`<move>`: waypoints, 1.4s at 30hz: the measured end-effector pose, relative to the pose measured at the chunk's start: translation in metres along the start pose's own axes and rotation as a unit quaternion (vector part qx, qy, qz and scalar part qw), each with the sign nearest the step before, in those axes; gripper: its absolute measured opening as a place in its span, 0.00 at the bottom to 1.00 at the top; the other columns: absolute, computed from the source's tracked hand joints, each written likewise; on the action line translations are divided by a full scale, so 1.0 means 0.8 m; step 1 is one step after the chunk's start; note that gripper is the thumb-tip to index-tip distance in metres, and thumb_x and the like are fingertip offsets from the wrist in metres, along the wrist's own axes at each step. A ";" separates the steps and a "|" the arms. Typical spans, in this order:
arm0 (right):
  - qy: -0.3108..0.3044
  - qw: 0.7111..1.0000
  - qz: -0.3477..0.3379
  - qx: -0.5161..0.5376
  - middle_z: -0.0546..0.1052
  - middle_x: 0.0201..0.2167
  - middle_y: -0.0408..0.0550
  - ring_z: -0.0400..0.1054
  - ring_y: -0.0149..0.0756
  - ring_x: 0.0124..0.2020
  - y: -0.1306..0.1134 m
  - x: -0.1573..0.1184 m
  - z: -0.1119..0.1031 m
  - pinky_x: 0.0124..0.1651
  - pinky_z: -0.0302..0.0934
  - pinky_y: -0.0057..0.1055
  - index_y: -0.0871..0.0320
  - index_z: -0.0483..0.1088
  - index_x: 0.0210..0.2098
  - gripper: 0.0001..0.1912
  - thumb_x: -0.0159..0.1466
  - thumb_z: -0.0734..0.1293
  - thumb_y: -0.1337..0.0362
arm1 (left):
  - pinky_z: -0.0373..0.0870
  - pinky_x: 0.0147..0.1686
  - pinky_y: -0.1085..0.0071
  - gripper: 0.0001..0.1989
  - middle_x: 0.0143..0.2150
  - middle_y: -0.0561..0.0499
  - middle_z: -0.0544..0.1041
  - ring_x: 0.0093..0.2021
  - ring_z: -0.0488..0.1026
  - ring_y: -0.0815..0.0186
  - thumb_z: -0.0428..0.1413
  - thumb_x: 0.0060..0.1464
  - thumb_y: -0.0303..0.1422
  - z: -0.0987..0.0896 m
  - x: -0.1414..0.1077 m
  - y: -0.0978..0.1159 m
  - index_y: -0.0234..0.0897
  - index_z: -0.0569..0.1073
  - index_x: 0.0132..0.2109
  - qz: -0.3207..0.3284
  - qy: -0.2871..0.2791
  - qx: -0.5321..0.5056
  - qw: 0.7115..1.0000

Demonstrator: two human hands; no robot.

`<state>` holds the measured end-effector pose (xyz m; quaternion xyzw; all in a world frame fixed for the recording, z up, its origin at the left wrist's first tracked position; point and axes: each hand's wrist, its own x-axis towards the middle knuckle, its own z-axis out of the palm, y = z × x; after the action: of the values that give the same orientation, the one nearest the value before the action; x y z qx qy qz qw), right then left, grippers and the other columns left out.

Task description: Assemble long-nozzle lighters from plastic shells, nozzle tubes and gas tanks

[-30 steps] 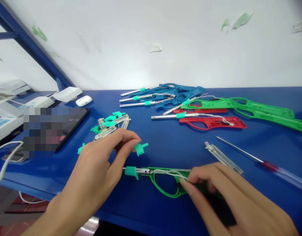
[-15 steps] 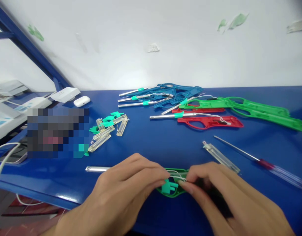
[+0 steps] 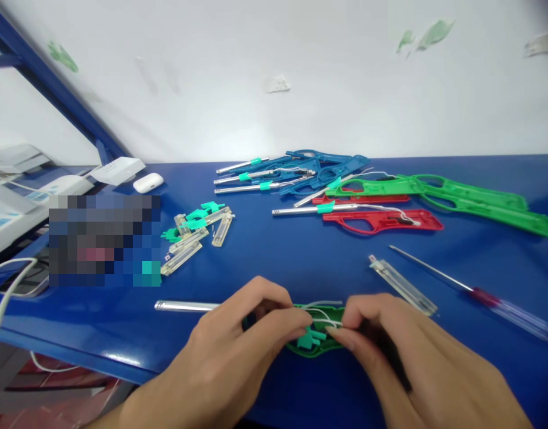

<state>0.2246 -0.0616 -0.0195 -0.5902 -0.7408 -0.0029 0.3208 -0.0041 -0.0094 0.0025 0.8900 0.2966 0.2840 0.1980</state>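
- Far left on the blue bench [image 3: 251, 256], a white rounded case [image 3: 148, 183] lies near a pixelated patch that hides what is under it.
- Next comes a loose pile of clear plastic parts [image 3: 181, 258], with teal pieces among them.
- A metal tube [image 3: 184, 306] points left from behind the left hand [image 3: 233, 351], roughly level along the bench.
- The left hand reaches in from the lower left, back of the hand up, knuckles arched and wrist low. Its fingers are bent and closed at the tips, pinching a small teal piece [image 3: 306, 341] over the green shell [image 3: 317, 354].
- That green shell lies between the two hands, partly covered by both; white wires [image 3: 322, 322] run across it.
- Behind, near the wall, lie blue shells [image 3: 341, 173] with metal tubes, and a red shell [image 3: 417, 220] in front of them.
- The right hand [image 3: 417, 351] comes from the lower right, its back up and to the right, the forefinger curled and the thumb stretched left. Its fingers are closed, tips pinching the white wires over the green shell.
- Beyond its knuckles lies a single clear part [image 3: 403, 286], slanted.
- Farthest right are a screwdriver [image 3: 483, 297] with a red-and-clear handle and, behind it, more green casings [image 3: 492, 208].
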 end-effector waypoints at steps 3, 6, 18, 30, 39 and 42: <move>0.013 1.000 -0.012 0.002 0.79 0.29 0.35 0.75 0.26 0.24 0.004 0.000 0.002 0.24 0.64 0.22 0.50 0.67 0.40 0.15 0.80 0.57 0.52 | 0.76 0.45 0.81 0.20 0.46 0.49 0.75 0.41 0.76 0.73 0.50 0.68 0.15 0.001 0.002 0.002 0.36 0.78 0.57 0.005 0.003 0.009 1.000; 0.011 1.000 -0.012 0.004 0.79 0.30 0.35 0.76 0.26 0.25 0.004 0.000 0.000 0.25 0.65 0.21 0.49 0.67 0.41 0.14 0.80 0.57 0.53 | 0.77 0.44 0.80 0.20 0.47 0.47 0.75 0.43 0.78 0.71 0.51 0.67 0.15 0.002 0.002 0.003 0.34 0.77 0.59 0.014 0.014 0.012 1.000; 0.031 0.999 0.019 0.034 0.83 0.35 0.34 0.79 0.29 0.29 0.002 0.000 0.000 0.31 0.70 0.20 0.47 0.68 0.45 0.10 0.79 0.58 0.53 | 0.73 0.47 0.88 0.23 0.48 0.52 0.77 0.43 0.78 0.77 0.50 0.67 0.13 -0.004 0.005 -0.003 0.39 0.80 0.58 -0.011 0.004 -0.002 1.000; 0.028 0.994 0.065 0.081 0.84 0.39 0.32 0.82 0.30 0.35 0.004 -0.003 -0.004 0.35 0.74 0.17 0.44 0.71 0.47 0.09 0.77 0.62 0.51 | 0.71 0.43 0.85 0.20 0.45 0.54 0.74 0.41 0.74 0.76 0.48 0.64 0.13 -0.008 0.001 0.005 0.40 0.76 0.49 -0.011 -0.021 -0.034 0.999; 0.040 0.995 0.045 0.085 0.84 0.39 0.31 0.82 0.27 0.35 0.005 -0.002 -0.005 0.37 0.73 0.14 0.44 0.69 0.48 0.06 0.77 0.63 0.52 | 0.72 0.45 0.79 0.17 0.43 0.51 0.76 0.42 0.73 0.71 0.52 0.66 0.14 -0.001 0.005 0.001 0.37 0.78 0.50 -0.009 0.018 -0.008 1.000; 0.048 0.995 0.039 0.083 0.83 0.38 0.28 0.82 0.24 0.36 0.005 -0.001 -0.007 0.40 0.71 0.10 0.43 0.69 0.47 0.04 0.76 0.64 0.53 | 0.73 0.44 0.78 0.17 0.42 0.51 0.78 0.42 0.72 0.70 0.54 0.66 0.15 -0.001 0.007 0.002 0.35 0.79 0.53 -0.005 0.023 -0.015 1.000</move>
<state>0.2309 -0.0632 -0.0167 -0.5894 -0.6982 0.0427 0.4040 -0.0004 -0.0069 0.0056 0.8789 0.3013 0.3076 0.2054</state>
